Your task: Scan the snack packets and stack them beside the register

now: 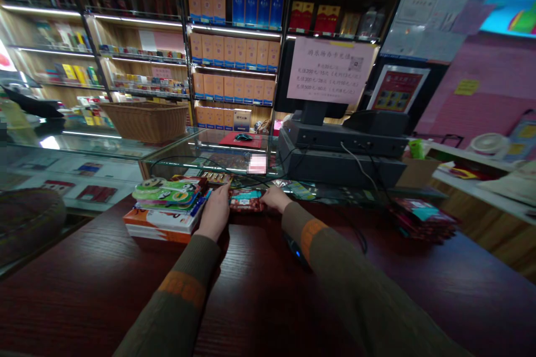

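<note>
A brown packet with a teal label (246,199) lies at the back of the dark red table (247,279), close to the glass case. My left hand (215,211) is at its left end and my right hand (275,199) is at its right end, fingers closed on the edge. The left fingertips are partly hidden behind that hand. Left of my left hand is a stack of orange and white boxes or books (161,224), topped by green panda-pictured packs (170,192). Several similar brown packets (425,218) are piled on the right.
A black mouse-like device (296,251) with a blue light lies beside my right forearm. Behind stand a monitor base and dark box (339,162), with cables trailing onto the table. A wicker basket (146,121) sits on the glass counter (84,148); shelves rise beyond.
</note>
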The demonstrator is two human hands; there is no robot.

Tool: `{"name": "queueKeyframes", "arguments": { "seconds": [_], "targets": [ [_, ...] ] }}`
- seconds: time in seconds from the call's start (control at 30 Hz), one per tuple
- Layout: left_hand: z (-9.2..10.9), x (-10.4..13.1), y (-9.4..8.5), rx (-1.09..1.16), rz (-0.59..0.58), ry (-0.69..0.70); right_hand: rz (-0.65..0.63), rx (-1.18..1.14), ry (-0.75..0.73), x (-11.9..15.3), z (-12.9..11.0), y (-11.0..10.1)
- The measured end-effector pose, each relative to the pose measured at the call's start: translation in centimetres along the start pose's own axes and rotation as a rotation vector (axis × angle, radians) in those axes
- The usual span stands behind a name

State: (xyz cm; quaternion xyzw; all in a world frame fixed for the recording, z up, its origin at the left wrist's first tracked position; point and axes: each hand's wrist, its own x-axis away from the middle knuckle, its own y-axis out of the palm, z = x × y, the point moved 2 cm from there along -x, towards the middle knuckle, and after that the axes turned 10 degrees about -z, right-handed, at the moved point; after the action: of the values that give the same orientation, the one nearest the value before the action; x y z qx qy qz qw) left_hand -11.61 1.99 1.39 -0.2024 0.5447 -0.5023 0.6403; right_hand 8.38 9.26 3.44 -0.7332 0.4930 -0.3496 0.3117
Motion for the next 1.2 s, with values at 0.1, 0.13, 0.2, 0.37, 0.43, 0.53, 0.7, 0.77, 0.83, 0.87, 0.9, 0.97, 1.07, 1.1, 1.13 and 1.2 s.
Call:
{"name": "queueKeyframes", "arguments": {
  "seconds": [0.1, 0.13, 0.2, 0.37, 0.43, 0.53, 0.7, 0.77, 0.83, 0.87, 0.9, 0.97, 1.07, 1.1, 1.13, 1.2],
  "targets": [
    [0.6, 0.2, -0.3, -0.071, -0.083, -0.044, -0.012, -0.013, 0.060, 0.4, 0.7, -0.5],
    [0.9, 0.3, -0.5, -0.098, -0.115, -0.064, -0.015, -0.018, 0.073, 0.5, 0.9, -0.7],
    [1.3, 0.5, -0.8, -0.153, -0.167, -0.095, -0.015, -0.033, 0.092, 0.8, 1.3, -0.9],
    [1.8, 0.7, -1.0, -0.224, -0.238, -0.077, 0.008, -0.091, 0.087, 1.7, 1.9, -0.8],
    [1.8, 0.7, -0.9, -0.205, -0.234, -0.076, 0.022, -0.116, 0.072, 1.9, 1.9, -0.7],
    [1.8, 0.6, -0.7, -0.167, -0.250, -0.113, 0.064, -0.132, 0.044, 2.1, 1.8, -0.6],
    [1.6, 0.3, -0.1, -0.106, -0.282, -0.167, 0.134, -0.150, -0.017, 2.3, 1.8, -1.1],
    [1.4, 0.0, 0.3, -0.064, -0.269, -0.153, 0.161, -0.163, -0.040, 2.6, 2.0, -1.5],
    [1.2, -0.3, 0.9, -0.016, -0.244, -0.118, 0.189, -0.179, -0.060, 3.0, 2.3, -1.9],
    [1.1, -0.5, 1.1, 0.006, -0.229, -0.094, 0.202, -0.188, -0.070, 3.3, 2.5, -2.1],
    [1.0, -0.7, 1.3, 0.029, -0.214, -0.067, 0.215, -0.200, -0.079, 3.6, 2.7, -2.3],
    [1.0, -0.9, 1.6, 0.086, -0.186, 0.007, 0.251, -0.231, -0.097, 4.2, 3.3, -2.7],
    [1.5, -1.0, 1.7, 0.189, -0.156, 0.145, 0.345, -0.297, -0.113, 5.3, 4.3, -3.7],
    [1.8, -1.0, 1.6, 0.212, -0.146, 0.185, 0.381, -0.318, -0.116, 5.7, 4.7, -4.1],
    [2.2, -0.9, 1.6, 0.227, -0.133, 0.216, 0.415, -0.335, -0.119, 6.2, 5.0, -4.5],
    [3.1, -0.7, 1.5, 0.235, -0.093, 0.256, 0.445, -0.384, -0.128, 7.1, 5.6, -5.2]
  ]
}}
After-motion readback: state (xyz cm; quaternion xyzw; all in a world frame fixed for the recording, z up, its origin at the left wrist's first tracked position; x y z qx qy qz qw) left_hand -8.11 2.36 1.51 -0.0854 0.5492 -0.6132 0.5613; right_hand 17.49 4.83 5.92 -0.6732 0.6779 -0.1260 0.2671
